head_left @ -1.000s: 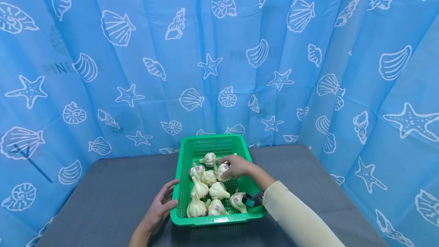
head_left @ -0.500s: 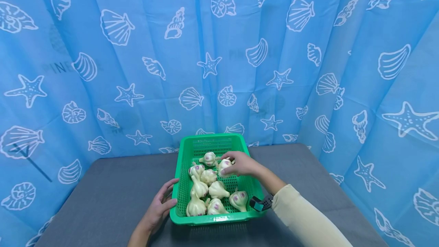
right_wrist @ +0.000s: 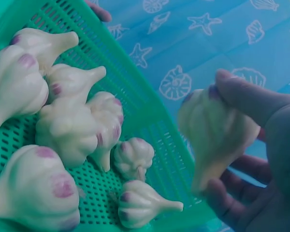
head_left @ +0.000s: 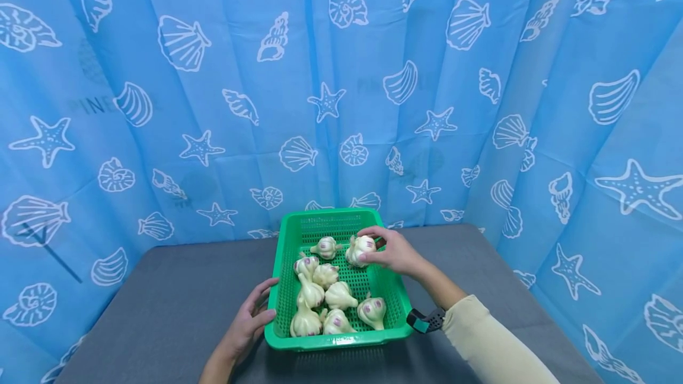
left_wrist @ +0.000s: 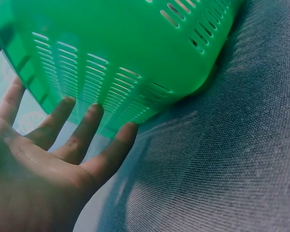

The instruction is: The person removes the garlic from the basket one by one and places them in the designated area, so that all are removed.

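Note:
A green perforated basket [head_left: 292, 248] sits on the grey table and holds several garlic bulbs [head_left: 326, 292]. My right hand [head_left: 388, 252] holds one garlic bulb [head_left: 360, 249] lifted above the basket's far right part; in the right wrist view the held bulb [right_wrist: 215, 130] is pinched between thumb and fingers over the basket [right_wrist: 135, 101]. My left hand [head_left: 249, 322] rests with straight fingers against the basket's left wall [left_wrist: 111, 63]; the fingers [left_wrist: 84, 130] touch the slotted side.
A blue curtain [head_left: 213, 88] with white shell and starfish prints closes in the back and right. Grey table surface [head_left: 165, 301] spreads to the left and right of the basket. A wristband [head_left: 424, 320] sits on my right wrist.
My right hand has risen from the pile and moved toward the far right with a garlic bulb in its grip. The left hand has stayed against the basket.

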`<state>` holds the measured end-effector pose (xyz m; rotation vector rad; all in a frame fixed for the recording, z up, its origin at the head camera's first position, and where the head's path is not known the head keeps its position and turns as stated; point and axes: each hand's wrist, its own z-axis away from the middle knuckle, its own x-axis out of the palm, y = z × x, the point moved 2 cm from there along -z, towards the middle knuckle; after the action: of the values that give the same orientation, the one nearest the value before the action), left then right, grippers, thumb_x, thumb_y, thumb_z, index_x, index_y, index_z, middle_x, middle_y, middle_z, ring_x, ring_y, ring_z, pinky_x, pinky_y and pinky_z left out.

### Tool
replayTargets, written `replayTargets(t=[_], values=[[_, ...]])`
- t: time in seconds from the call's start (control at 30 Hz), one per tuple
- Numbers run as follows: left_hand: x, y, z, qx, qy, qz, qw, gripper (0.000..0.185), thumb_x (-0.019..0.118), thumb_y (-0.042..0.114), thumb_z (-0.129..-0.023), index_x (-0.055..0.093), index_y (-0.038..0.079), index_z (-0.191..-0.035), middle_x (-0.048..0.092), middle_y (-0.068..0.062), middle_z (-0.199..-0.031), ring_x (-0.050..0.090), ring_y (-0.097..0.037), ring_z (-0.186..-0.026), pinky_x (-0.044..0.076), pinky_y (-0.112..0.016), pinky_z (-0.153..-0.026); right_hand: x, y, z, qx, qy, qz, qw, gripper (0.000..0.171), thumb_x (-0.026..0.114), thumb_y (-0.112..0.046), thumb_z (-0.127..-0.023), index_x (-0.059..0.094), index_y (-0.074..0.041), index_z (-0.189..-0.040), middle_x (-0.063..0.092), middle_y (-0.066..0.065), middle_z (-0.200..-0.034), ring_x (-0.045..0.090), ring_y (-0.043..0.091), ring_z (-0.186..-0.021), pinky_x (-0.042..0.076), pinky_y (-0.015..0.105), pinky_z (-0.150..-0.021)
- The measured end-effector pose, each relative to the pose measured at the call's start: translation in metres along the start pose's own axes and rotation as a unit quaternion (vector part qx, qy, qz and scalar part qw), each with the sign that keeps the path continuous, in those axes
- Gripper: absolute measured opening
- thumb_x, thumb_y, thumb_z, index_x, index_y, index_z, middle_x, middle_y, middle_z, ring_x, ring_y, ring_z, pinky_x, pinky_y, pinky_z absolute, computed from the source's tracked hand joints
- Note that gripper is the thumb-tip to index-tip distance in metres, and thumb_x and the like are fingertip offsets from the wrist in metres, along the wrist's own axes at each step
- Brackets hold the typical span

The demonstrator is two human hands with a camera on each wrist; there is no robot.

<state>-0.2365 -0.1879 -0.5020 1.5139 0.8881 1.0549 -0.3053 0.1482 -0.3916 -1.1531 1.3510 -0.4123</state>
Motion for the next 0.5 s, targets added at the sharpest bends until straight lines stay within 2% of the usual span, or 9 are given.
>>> replayTargets(t=[0.13,0.3,0.5], values=[[0.0002,-0.0006,-0.0001,-0.003,0.004,0.002,1.0,0.064,0.053,0.008,-0.097,0.021,0.007,-0.153,0.017,-0.029,-0.149,0.051,-0.027,-0.12,0.049,-0.041,-0.09,-0.0035,0.0032,0.0031,-0.014,0.034,-0.004,0.999,0.051,0.079,-0.017,-0.083,0.059,-0.004,-0.128,0.059,0.012,-0.104,0.056,0.028,-0.088,0.05,0.034,-0.058],[0.0003,-0.0003,0.0006,0.0,0.008,0.002,1.0,0.065,0.054,0.007,-0.097,0.022,0.006,-0.153,0.018,-0.029,-0.149,0.051,-0.028,-0.12,0.05,-0.042,-0.089,-0.0048,0.0061,0.004,-0.03,0.078,-0.001,0.997,0.05,0.079,-0.015,-0.083,0.059,-0.004,-0.128,0.06,0.013,-0.111,0.057,0.029,-0.091,0.049,0.032,-0.063],[0.0004,-0.0001,0.0001,-0.003,0.011,-0.003,0.9999,0.063,0.053,0.007,-0.097,0.022,0.007,-0.153,0.02,-0.028,-0.149,0.049,-0.028,-0.121,0.049,-0.041,-0.089,-0.0079,0.0083,0.0018,-0.059,0.142,0.008,0.988,0.048,0.08,-0.013,-0.081,0.062,-0.004,-0.125,0.059,0.014,-0.112,0.057,0.029,-0.089,0.049,0.031,-0.066]])
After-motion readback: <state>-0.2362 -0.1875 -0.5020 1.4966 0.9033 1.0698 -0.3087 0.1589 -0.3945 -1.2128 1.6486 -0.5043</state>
